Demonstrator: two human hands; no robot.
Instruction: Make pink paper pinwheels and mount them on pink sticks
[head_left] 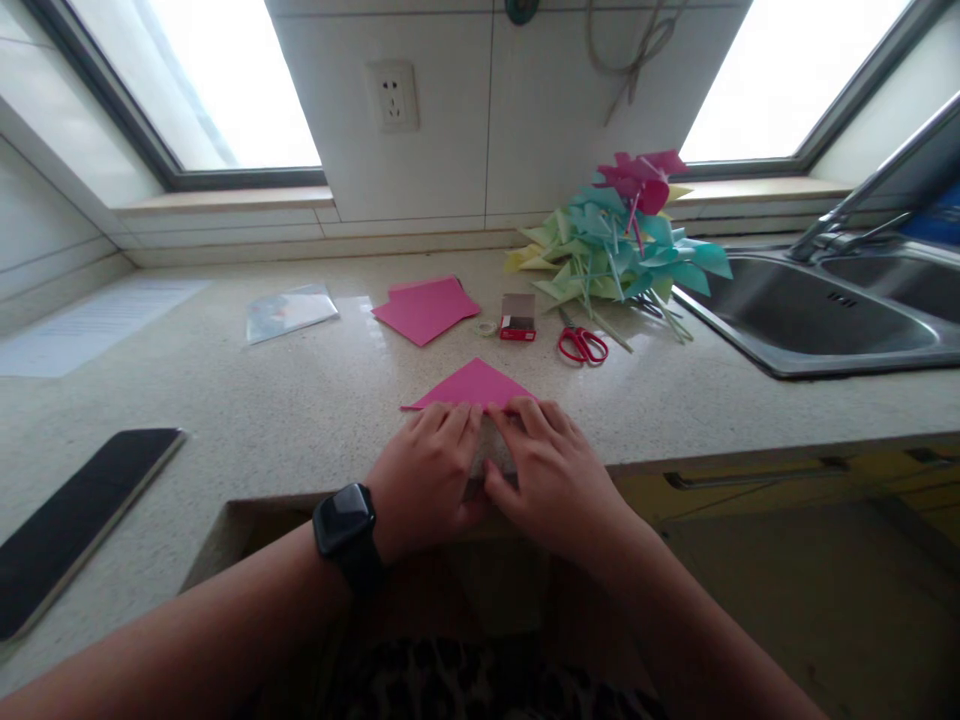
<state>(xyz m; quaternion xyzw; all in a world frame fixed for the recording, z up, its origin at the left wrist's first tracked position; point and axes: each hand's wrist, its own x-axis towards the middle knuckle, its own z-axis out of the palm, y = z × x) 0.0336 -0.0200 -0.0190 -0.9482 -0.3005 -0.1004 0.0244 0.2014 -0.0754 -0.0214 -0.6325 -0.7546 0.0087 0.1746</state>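
Note:
A sheet of pink paper (478,383), folded into a triangle, lies on the counter with its point away from me and its long edge nearest me. The fingertips of my left hand (427,460) press on the left half of that long edge. My right hand (559,465) presses on its right half, index finger close to the left hand's fingertips. Both hands rest with fingers stretched over the paper, not pinching it. The right thumb stands apart, below the paper; the left thumb is mostly hidden. A black watch (345,522) is on my left wrist.
Behind are pink sheets (426,310), a tape roll (486,328), a small red box (518,318), red-handled scissors (582,344) and paper pinwheels (622,235). A plastic packet (291,312), printed sheet (90,318) and phone (82,515) lie left. A sink (832,300) is right.

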